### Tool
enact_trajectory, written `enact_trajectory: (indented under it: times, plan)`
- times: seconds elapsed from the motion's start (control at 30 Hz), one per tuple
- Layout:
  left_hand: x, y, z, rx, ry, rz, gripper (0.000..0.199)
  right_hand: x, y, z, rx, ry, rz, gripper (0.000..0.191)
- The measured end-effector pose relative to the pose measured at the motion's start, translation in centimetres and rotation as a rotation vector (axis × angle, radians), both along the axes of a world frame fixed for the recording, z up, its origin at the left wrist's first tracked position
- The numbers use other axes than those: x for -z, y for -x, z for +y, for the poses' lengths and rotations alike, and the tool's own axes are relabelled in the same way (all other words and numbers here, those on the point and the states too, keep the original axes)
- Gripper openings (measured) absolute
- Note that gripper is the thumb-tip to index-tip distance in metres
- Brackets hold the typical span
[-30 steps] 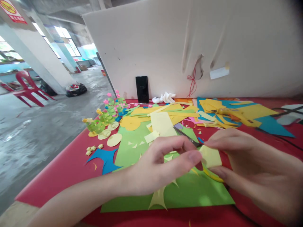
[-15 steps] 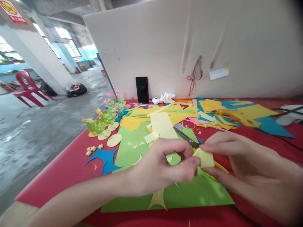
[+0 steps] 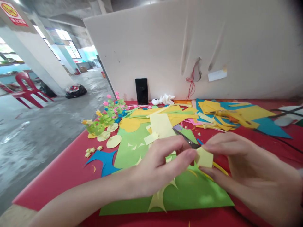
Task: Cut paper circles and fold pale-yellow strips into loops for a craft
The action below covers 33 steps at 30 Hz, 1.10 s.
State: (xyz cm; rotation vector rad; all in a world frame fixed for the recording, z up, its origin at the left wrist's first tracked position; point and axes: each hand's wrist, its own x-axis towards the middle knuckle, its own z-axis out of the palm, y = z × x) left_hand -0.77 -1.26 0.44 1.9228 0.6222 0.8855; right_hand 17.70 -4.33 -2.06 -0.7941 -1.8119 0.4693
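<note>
A small folded pale yellow paper piece [image 3: 204,157], five-sided in outline, is pinched between the thumb and fingers of my right hand [image 3: 239,157]. My left hand [image 3: 168,164] closes thumb and forefinger on its left edge. Beneath and behind the hands lie scissors [image 3: 189,141] with dark blades and yellow handles, partly hidden. A green sheet [image 3: 203,195] is under both hands, with pale yellow cut scraps [image 3: 158,200] on it. Beyond my left hand lies a pale yellow strip of paper [image 3: 162,123].
Small folded stars [image 3: 88,154], pale discs [image 3: 114,141], a blue scrap [image 3: 104,160] and curled green paper decorations [image 3: 104,119] lie left. A black phone [image 3: 141,91] leans on the board [image 3: 153,47]. A yellow glue gun [image 3: 239,118] rests at the back right.
The folded piece has turned slightly, showing a fuller five-sided face. My left thumb has straightened and moved up to its left edge.
</note>
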Motion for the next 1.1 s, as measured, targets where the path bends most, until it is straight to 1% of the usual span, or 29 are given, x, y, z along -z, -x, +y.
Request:
enact_trajectory:
  times: [0.1,0.2,0.27,0.37,0.47,0.53,0.6,0.7,0.8,0.9,0.97,1.1]
  plan:
    - [0.0,-0.4,-0.2,-0.003,-0.029,0.011,0.022,0.0,0.0,0.0,0.016,-0.029,-0.013,0.036]
    - [0.1,-0.5,-0.2,-0.028,-0.067,0.034,0.021,-0.1,0.1,0.1,0.046,-0.064,-0.038,0.035]
    - [0.1,-0.3,-0.2,0.003,-0.075,0.050,0.022,-0.3,0.3,0.3,0.073,-0.060,-0.047,0.030]
    - [-0.1,0.0,0.0,0.072,-0.094,0.087,0.020,-0.7,0.8,0.6,0.120,-0.033,0.003,0.021]
    - [-0.2,0.1,0.1,0.102,-0.124,0.102,0.020,-0.9,1.2,0.7,0.139,-0.027,0.048,0.020]
    - [-0.2,0.1,0.1,0.101,-0.115,0.087,0.021,-0.9,1.2,0.7,0.131,-0.023,0.056,0.020]
    - [-0.1,-0.1,0.1,0.068,-0.121,0.066,0.021,-0.8,1.0,0.7,0.115,-0.020,0.054,0.021]
    - [0.1,-0.2,0.2,0.011,-0.201,0.042,0.017,-0.7,0.4,0.8,0.062,-0.020,0.028,0.022]
    - [0.3,-0.3,0.1,-0.019,-0.275,0.042,0.014,-0.6,-0.2,0.9,-0.003,-0.037,-0.016,0.026]
    - [0.4,-0.2,0.1,-0.040,-0.325,0.030,0.015,-0.5,-0.6,0.7,-0.011,-0.055,-0.058,0.027]
    - [0.4,-0.2,0.2,-0.034,-0.350,0.010,0.015,-0.5,-0.7,0.6,-0.008,-0.058,-0.080,0.025]
    - [0.2,0.0,0.5,0.034,-0.441,0.007,0.015,-0.4,-0.7,0.5,0.005,-0.030,-0.048,0.029]
